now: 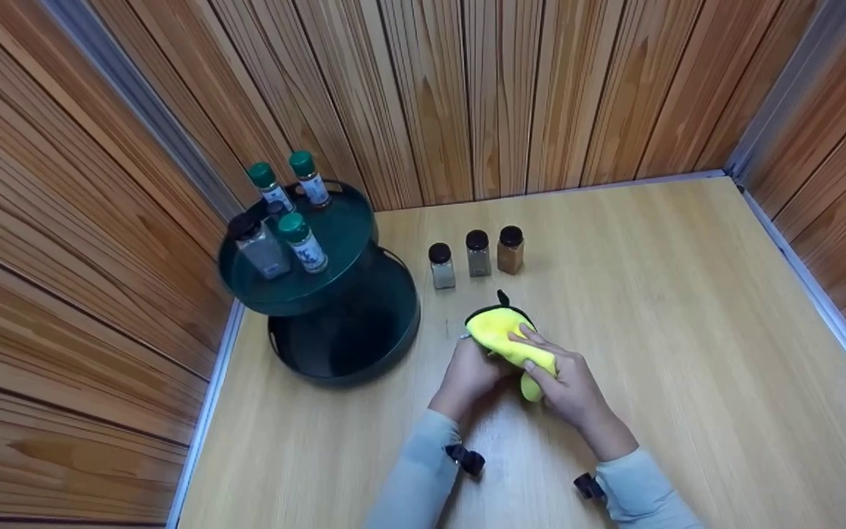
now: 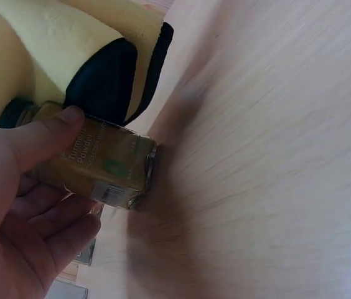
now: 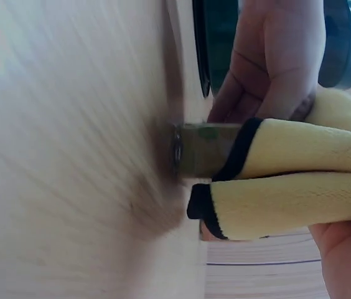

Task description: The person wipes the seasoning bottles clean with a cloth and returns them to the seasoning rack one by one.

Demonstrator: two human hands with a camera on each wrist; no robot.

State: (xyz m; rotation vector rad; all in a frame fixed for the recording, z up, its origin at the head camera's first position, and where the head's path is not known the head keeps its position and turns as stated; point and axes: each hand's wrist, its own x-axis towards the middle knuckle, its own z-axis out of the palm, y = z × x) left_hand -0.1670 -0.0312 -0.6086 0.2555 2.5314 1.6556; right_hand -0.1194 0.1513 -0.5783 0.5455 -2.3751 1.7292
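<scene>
My left hand (image 1: 471, 373) grips a jar of turmeric powder (image 2: 110, 159) by its sides, thumb across the label. The jar is square and clear with a dark cap, its base close over the table in the left wrist view. A yellow cloth with black edging (image 1: 504, 334) is held in my right hand (image 1: 570, 386), thumb and fingers pinching its folds. The cloth drapes over the jar's cap end and hides most of the jar in the head view. In the right wrist view the jar's lower part (image 3: 203, 149) shows beside the cloth's black hem.
Three black-capped spice jars (image 1: 478, 253) stand in a row beyond my hands. To the left is a dark green two-tier round rack (image 1: 349, 257); its upper tier bears several green-capped jars (image 1: 309, 250) and a larger dark-capped jar (image 1: 265, 253). Wood-panelled walls (image 1: 467, 95) bound the table.
</scene>
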